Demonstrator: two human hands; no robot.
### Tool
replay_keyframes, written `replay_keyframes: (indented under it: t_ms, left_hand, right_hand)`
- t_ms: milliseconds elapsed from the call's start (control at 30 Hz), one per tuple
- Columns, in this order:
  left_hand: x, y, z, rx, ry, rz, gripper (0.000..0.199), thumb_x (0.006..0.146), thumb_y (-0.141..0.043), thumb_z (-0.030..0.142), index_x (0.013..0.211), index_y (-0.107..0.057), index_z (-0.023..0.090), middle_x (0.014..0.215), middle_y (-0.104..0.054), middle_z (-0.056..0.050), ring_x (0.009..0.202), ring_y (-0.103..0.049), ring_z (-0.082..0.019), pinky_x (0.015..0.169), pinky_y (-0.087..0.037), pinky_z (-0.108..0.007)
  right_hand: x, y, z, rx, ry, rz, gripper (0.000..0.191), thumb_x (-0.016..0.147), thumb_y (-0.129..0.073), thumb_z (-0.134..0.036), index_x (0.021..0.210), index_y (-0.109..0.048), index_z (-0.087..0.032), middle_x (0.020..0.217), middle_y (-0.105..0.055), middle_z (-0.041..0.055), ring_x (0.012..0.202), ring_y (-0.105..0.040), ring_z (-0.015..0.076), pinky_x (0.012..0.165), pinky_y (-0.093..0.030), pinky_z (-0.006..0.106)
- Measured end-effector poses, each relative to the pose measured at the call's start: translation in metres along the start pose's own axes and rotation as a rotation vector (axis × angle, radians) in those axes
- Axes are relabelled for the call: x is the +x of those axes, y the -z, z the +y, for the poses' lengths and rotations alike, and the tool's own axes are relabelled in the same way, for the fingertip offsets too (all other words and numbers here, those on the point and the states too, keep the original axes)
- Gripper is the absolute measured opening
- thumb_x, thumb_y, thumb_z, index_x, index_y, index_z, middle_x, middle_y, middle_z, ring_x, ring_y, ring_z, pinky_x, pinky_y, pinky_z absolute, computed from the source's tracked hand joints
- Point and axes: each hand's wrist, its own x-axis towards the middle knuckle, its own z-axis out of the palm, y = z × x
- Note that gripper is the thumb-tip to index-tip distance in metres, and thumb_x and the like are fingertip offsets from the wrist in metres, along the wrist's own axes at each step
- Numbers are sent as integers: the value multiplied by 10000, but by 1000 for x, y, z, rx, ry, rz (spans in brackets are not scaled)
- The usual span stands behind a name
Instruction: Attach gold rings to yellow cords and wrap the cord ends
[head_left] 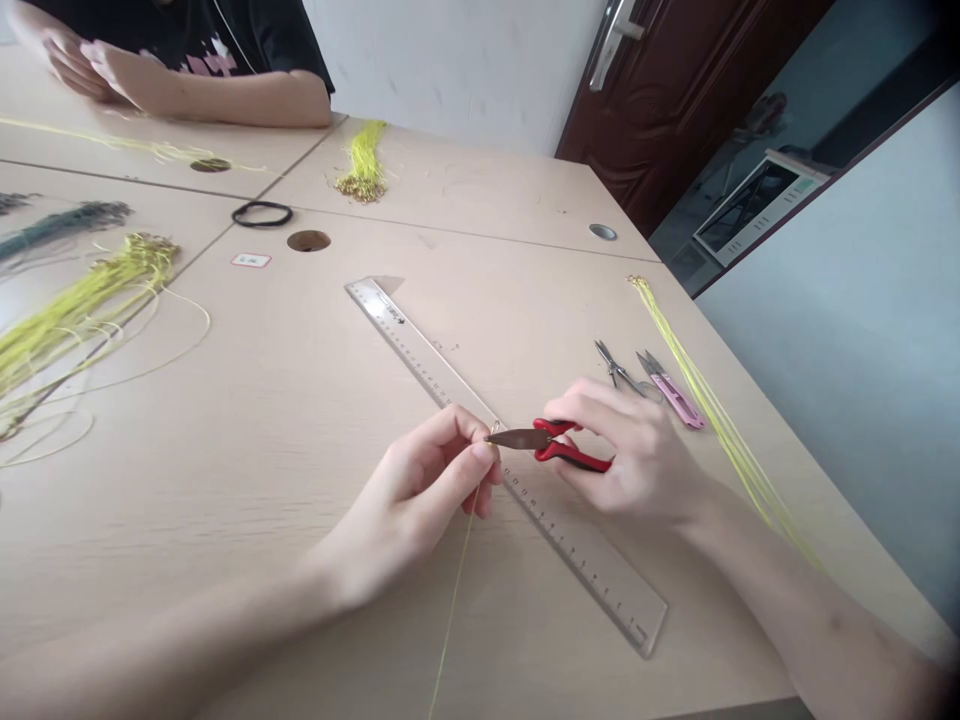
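My left hand pinches a thin yellow cord near its end, thumb against forefinger. From that pinch the cord hangs down toward the table's front. A small gold-coloured clasp shows just above the fingertips. My right hand is closed around red-handled pliers, whose pointed jaws reach the clasp at my left fingertips. Whether the jaws are closed on the clasp I cannot tell. Beneath both hands a clear plastic ruler lies diagonally on the table.
Small scissors and pink thread snips lie right, beside a bundle of yellow cords. More yellow cords lie left, with another bunch farther back. A black ring rests near a cable hole. Another person sits opposite.
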Motion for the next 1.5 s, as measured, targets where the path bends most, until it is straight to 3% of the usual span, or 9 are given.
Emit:
replay_keyframes:
  t_ms: [67,200,300,400,667,900,1067,1233,1500]
  left_hand:
    - [-4,1,-1,108,-110,13,211,949,-341,280,769,-426,209,740,-473,-5,700,-455,-141,663,-391,-276]
    - [-13,5,-1,400,-568,111,179,895,-341,179,732,-409,209,936,-466,-92,1002,-399,-258,894,-334,-421]
    - [-17,5,1,425,-684,-23,128,882,-354,150,792,-416,216,1034,-495,-109,1061,-407,-274,945,-318,-464]
    - [-18,3,-1,297,-611,-178,132,921,-301,170,846,-400,215,851,-512,-77,840,-472,-218,776,-401,-392]
    - [-10,-3,-8,-50,-199,77,308,945,-369,326,674,-388,181,663,-375,5,644,-350,-142,629,-294,-298]
    - [6,-3,-5,-341,-47,114,256,939,-313,368,782,-401,186,894,-482,1,489,-428,-57,462,-330,-227]
    - [13,-1,-3,-383,50,111,173,900,-458,318,965,-507,165,878,-563,-34,555,-488,-84,488,-359,-221]
    - [15,-1,-2,-340,58,136,208,870,-535,332,820,-571,133,779,-583,-20,624,-512,-95,643,-411,-249]
    - [15,2,-10,-260,81,164,221,880,-507,290,697,-486,167,544,-472,47,556,-405,-79,582,-348,-212]
  right_hand:
    - [-1,-5,-3,139,-96,-41,141,752,-581,-163,884,-555,-206,745,-543,-9,597,-479,105,533,-368,221]
    - [-1,-11,-12,273,-232,-55,239,665,-545,-67,854,-534,-212,657,-470,-45,544,-420,94,484,-315,209]
    - [0,-12,-18,279,-247,-64,156,707,-529,-113,830,-522,-210,630,-458,-52,512,-399,91,463,-301,207]
    - [0,-11,-22,267,-265,-57,122,729,-537,-156,836,-527,-213,647,-485,-47,532,-427,97,480,-317,208]
    - [1,-19,-24,161,-368,4,116,807,-555,-330,771,-554,-220,593,-487,-43,499,-423,110,468,-317,220]
    - [3,-7,-12,52,-342,81,141,707,-526,-139,828,-545,-209,623,-454,-33,547,-416,123,502,-304,229]
    - [0,-10,-15,39,-279,29,179,676,-546,-123,828,-563,-216,669,-491,-34,578,-436,115,545,-317,229]
    - [-2,-13,-12,36,-270,6,191,672,-557,-115,836,-569,-213,683,-506,-31,586,-445,114,562,-331,230]
    - [1,-14,-16,47,-250,35,205,662,-590,-143,853,-585,-219,725,-564,-30,593,-479,107,550,-353,217]
